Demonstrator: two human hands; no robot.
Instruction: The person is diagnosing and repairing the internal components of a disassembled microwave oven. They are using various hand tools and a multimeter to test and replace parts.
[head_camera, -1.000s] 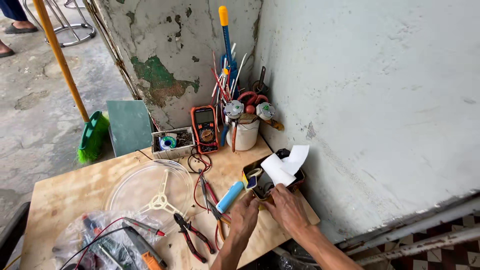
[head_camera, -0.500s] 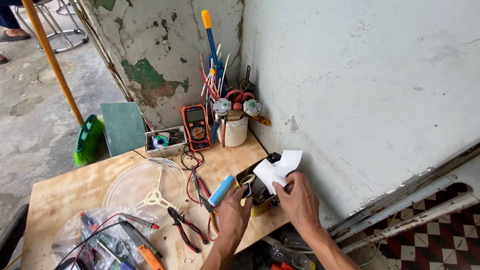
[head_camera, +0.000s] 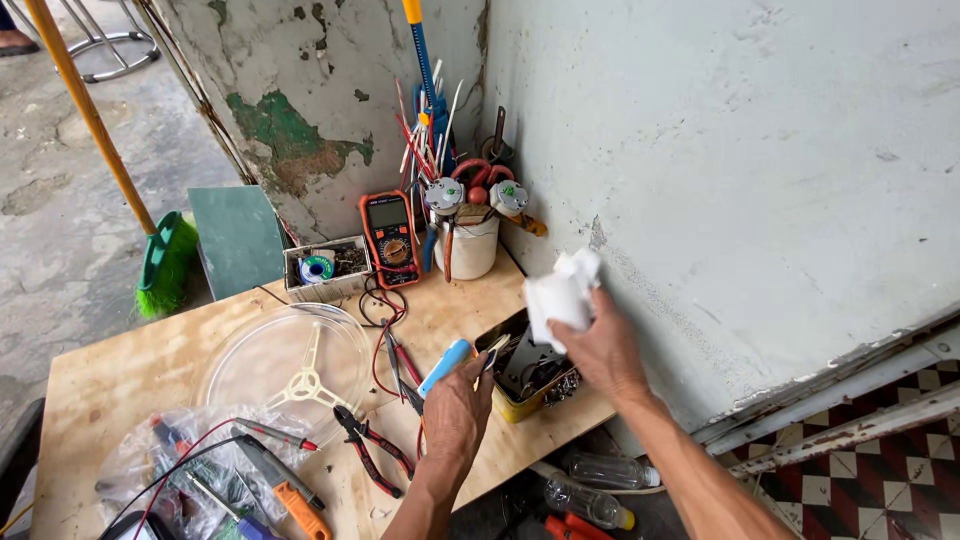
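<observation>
Crumpled white cloth and blue-handled tool in hand

The cloth is bunching above the right hand's fingers; the tool is slanting up from the left hand's grip, handle end uppermost.

Both forearms rise from the lower edge of the view, bare and lean. The left hand shows its back, wrist straight, fingers curled shut around something it grips, thumb side turned toward the wall. The right hand is raised higher and further forward than the left, its back also showing, fingers closed in a pinching grip. The two hands are near each other but apart.
</observation>
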